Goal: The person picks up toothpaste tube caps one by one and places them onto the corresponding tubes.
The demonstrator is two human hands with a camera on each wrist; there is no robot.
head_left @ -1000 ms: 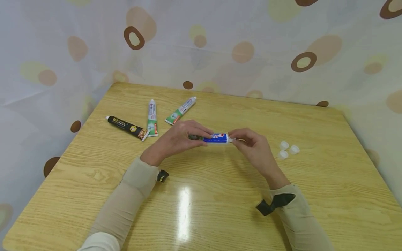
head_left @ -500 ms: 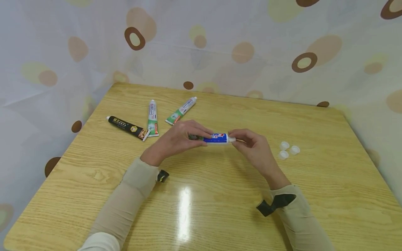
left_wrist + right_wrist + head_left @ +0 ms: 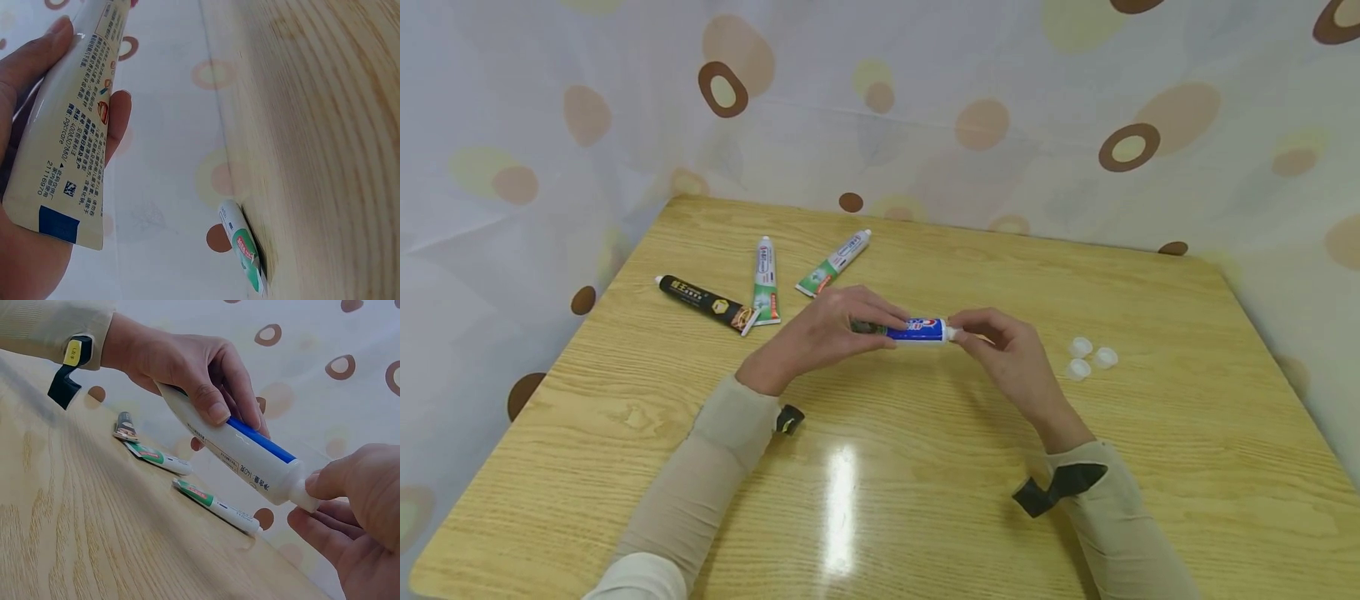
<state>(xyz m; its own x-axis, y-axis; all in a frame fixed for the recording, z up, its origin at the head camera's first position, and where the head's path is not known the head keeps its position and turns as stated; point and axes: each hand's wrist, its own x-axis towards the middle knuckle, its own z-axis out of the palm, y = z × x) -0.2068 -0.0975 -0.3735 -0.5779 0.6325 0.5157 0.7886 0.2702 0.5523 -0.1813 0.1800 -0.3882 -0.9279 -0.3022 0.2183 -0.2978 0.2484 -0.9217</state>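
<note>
My left hand point(image 3: 835, 327) grips a blue and white toothpaste tube point(image 3: 921, 330) around its body, holding it nearly level above the table. Its white printed back point(image 3: 69, 144) faces the left wrist camera. At the tube's right end, my right thumb and fingers pinch the small white cap point(image 3: 302, 496). The right hand point(image 3: 1011, 350) partly covers that cap in the head view. Whether the cap is loose on the neck cannot be told.
A black toothpaste tube point(image 3: 703, 304) lies at the left on the wooden table point(image 3: 925, 483), touching a green and white tube point(image 3: 765, 279). Another green and white tube point(image 3: 835, 263) lies further right. Three white caps point(image 3: 1081, 347) sit clustered right of my right hand.
My right fingers have shifted slightly on the cap, which showed more plainly half a second ago. The left hand and the tube have stayed in place.
</note>
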